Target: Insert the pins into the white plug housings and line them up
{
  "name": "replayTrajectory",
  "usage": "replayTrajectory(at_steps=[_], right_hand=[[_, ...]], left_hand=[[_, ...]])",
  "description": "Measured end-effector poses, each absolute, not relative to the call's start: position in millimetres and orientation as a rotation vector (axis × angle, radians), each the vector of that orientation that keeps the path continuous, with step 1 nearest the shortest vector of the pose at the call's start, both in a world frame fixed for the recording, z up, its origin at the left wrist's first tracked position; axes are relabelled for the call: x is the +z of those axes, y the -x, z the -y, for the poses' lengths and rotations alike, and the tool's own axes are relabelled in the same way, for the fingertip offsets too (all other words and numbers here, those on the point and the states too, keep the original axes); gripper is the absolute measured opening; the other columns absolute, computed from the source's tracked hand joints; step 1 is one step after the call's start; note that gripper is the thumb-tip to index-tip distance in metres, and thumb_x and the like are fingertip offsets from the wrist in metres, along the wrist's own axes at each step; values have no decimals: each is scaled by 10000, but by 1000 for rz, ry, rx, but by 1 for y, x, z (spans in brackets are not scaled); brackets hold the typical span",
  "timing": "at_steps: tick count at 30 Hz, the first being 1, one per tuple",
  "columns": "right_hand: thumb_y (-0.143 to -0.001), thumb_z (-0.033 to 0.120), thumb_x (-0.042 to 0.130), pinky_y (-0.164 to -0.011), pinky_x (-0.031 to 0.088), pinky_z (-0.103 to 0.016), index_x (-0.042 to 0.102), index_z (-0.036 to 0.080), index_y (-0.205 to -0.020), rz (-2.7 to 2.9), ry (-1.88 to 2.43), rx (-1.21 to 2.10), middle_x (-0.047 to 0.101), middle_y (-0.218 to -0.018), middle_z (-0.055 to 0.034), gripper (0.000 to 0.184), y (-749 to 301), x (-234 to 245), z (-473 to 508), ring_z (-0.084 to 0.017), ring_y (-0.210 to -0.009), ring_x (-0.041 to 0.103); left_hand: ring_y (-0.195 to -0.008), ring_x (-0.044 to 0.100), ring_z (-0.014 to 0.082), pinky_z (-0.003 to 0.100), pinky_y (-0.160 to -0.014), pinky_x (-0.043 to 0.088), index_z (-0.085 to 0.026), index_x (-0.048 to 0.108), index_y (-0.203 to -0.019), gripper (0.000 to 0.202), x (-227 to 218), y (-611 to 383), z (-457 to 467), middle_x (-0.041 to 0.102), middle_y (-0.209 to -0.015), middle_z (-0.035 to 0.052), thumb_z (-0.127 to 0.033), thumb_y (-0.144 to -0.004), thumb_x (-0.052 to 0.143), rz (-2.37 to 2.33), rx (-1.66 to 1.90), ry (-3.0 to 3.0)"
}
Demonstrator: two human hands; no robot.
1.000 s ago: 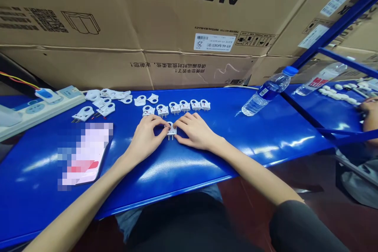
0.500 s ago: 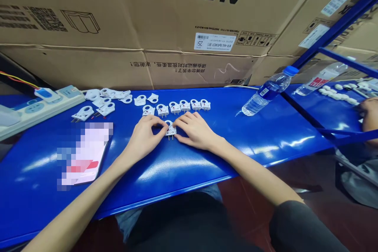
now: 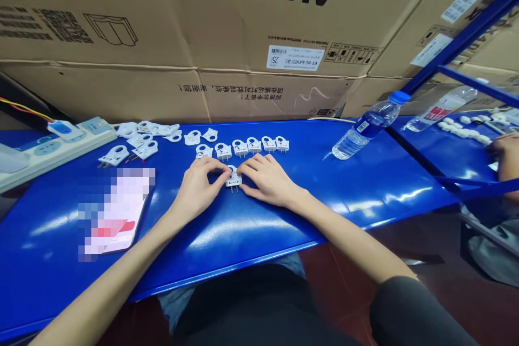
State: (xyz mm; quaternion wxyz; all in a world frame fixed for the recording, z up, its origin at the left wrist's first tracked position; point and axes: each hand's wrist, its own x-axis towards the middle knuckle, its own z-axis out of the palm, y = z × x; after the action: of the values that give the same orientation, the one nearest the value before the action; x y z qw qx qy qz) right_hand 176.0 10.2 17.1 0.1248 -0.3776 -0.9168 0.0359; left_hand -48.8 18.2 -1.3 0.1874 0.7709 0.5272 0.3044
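A small white plug housing [image 3: 233, 179] with a ring-shaped top and two metal prongs lies on the blue table, prongs towards me. My left hand [image 3: 201, 184] pinches its left side between thumb and forefinger. From the right, my right hand [image 3: 265, 177] grips the opposite side with fingers curled. The fingertips partly cover the housing. Just beyond my hands stretches a row of similar white plugs [image 3: 254, 145], prongs pointing my way. Further left lies a loose cluster of white plug parts [image 3: 148, 130], some with prongs.
A phone [image 3: 117, 216] with a blurred screen lies at left, near a power strip [image 3: 52, 148]. A water bottle [image 3: 367, 125] lies tilted at right by a blue metal frame [image 3: 421, 157]. Cardboard [image 3: 227, 38] backs the table [image 3: 284, 238]. Another person's hand [image 3: 508, 157] shows at far right.
My hands and the plug housing between them have barely shifted. At far right, the other person's hand has moved slightly left and up.
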Motion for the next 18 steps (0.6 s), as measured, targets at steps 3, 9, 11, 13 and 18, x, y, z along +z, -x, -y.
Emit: replayTrajectory(at_steps=[3, 9, 11, 13, 18], right_hand=[[-1048, 355, 563, -884, 363, -402, 634, 186, -1227, 2670, 1098, 93, 698, -1252, -95, 257, -176, 17, -10, -276, -1141, 542], [-1042, 353, 577, -885, 362, -396, 633, 177, -1220, 2668, 1102, 98, 699, -1229, -105, 256, -175, 14, -10, -277, -1138, 544], [-1043, 365, 578, -880, 363, -392, 635, 177, -1217, 2666, 1099, 96, 698, -1227, -105, 263, -175, 13, -10, -276, -1137, 546], [-1046, 380, 576, -879, 363, -390, 635, 180, -1217, 2660, 1104, 93, 698, -1221, -102, 270, -175, 13, -10, -274, -1139, 546], [-1050, 404, 575, -879, 358, -385, 637, 183, -1213, 2659, 1150, 100, 704, -1197, -100, 282, -174, 14, -9, -272, -1131, 549]], left_hand=[[-1062, 644, 275, 436, -956, 504, -241, 763, -927, 254, -1, 48, -18, 740, -1029, 70, -430, -955, 595, -1492, 844, -2177], [-1031, 646, 275, 454, -975, 500, -233, 752, -901, 209, 0, 47, -17, 732, -1014, 67, -391, -929, 618, -1534, 798, -2167], [-1030, 641, 268, 450, -984, 500, -228, 748, -898, 212, 0, 46, -16, 727, -1018, 68, -387, -926, 611, -1560, 787, -2171], [-1039, 633, 264, 444, -990, 498, -221, 745, -898, 218, 1, 45, -16, 723, -1030, 70, -381, -928, 601, -1580, 776, -2173], [-1035, 613, 269, 438, -961, 502, -217, 744, -885, 193, 3, 44, -14, 718, -1027, 70, -355, -908, 610, -1609, 753, -2175]])
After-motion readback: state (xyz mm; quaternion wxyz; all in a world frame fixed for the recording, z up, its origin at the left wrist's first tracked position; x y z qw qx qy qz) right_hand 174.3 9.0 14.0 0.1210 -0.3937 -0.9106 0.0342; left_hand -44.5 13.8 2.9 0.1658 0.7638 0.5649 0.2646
